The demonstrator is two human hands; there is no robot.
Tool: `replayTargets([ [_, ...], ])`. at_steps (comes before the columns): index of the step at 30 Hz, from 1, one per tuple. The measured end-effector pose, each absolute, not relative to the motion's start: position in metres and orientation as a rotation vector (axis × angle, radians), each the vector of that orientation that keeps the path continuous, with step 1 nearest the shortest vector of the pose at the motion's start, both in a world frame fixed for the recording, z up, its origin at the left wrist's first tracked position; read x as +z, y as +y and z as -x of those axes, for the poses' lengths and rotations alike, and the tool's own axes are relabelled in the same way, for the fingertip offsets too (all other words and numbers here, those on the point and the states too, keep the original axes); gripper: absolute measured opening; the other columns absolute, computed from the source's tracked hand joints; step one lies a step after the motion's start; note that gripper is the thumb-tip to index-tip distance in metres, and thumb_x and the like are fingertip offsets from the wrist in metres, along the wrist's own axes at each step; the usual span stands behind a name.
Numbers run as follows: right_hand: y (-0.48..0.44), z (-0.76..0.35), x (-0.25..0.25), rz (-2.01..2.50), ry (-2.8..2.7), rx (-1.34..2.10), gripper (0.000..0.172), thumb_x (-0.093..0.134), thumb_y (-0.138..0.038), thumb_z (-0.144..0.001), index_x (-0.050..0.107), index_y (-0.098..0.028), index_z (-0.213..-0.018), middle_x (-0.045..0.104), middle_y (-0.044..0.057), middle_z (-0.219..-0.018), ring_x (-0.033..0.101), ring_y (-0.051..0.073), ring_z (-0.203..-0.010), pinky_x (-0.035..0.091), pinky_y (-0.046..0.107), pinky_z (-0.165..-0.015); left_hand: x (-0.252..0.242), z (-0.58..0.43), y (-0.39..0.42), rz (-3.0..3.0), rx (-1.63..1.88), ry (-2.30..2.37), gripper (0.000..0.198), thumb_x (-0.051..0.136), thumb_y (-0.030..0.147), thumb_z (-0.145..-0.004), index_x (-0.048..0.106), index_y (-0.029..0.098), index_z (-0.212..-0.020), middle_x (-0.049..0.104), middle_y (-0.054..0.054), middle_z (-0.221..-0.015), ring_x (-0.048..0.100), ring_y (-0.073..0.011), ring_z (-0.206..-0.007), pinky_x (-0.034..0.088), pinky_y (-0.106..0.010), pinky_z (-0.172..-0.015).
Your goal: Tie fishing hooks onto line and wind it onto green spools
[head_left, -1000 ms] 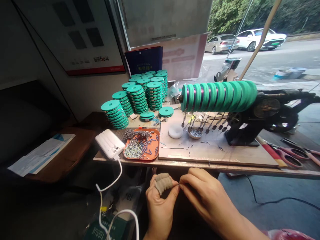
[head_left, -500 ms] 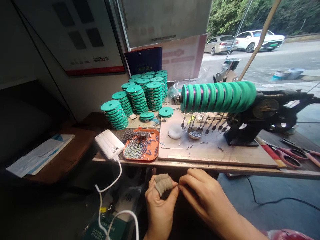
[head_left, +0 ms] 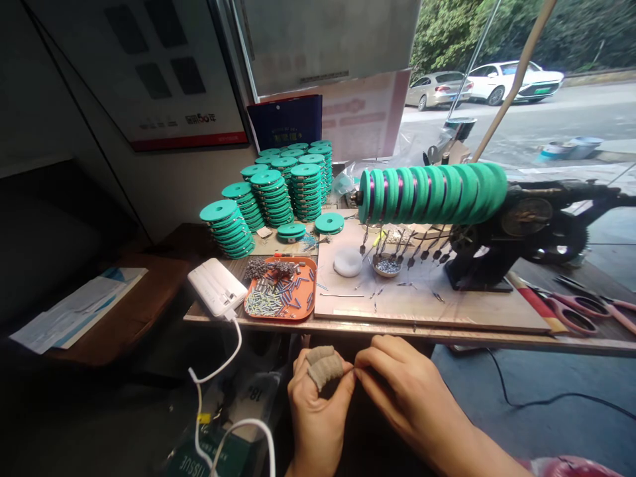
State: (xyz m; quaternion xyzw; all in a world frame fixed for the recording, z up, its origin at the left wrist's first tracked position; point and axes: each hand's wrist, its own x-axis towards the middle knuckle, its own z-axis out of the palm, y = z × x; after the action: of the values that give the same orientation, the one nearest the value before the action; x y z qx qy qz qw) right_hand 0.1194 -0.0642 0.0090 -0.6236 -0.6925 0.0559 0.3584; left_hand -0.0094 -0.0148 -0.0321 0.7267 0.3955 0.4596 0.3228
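Observation:
Just below the table's front edge, my left hand (head_left: 320, 411) is closed in a pinch, with beige cloth wraps (head_left: 325, 368) around its fingers. Against its fingertips, my right hand (head_left: 412, 391) pinches too. Whatever lies between the two pinches is too small and dark to make out. Above my hands is a wooden board (head_left: 358, 306) bearing small metal pieces and a bowl of small silvery beads (head_left: 387, 265). A row of green foam spools (head_left: 432, 193) is mounted on a black hand-cranked machine (head_left: 527, 218), with dark clips hanging beneath.
An orange tray (head_left: 311, 311) of small tubes and metal parts sits left of the board, beside a white power bank (head_left: 217, 286) with a cable hanging off the table. Stacks of green spools (head_left: 265, 199) stand behind. Scissors (head_left: 576, 318) lie at the right.
Almost nothing differs. Both hands keep the same pinch in the same place, and the view has shifted only very slightly.

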Motion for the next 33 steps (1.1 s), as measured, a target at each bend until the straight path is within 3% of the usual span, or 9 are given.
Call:
replayTargets([
  [33, -0.0638, -0.1169, 0.01, 1.611, -1.793, 0.081, 0.022, 0.04, -0.015, -0.085, 0.056, -0.018, -0.072, 0.052, 0.002, -0.065, 0.048, 0.014, -0.059, 0.038, 0.024, -0.054, -0.0316, 0.0103, -0.0145, -2.001, 1.228, 1.04, 0.006, 0.063, 0.015, -0.07, 0.065, 0.02, -0.069, 0.065, -0.002, -0.071, 0.061, -0.0178, -0.069, 0.052, -0.033, -0.066],
])
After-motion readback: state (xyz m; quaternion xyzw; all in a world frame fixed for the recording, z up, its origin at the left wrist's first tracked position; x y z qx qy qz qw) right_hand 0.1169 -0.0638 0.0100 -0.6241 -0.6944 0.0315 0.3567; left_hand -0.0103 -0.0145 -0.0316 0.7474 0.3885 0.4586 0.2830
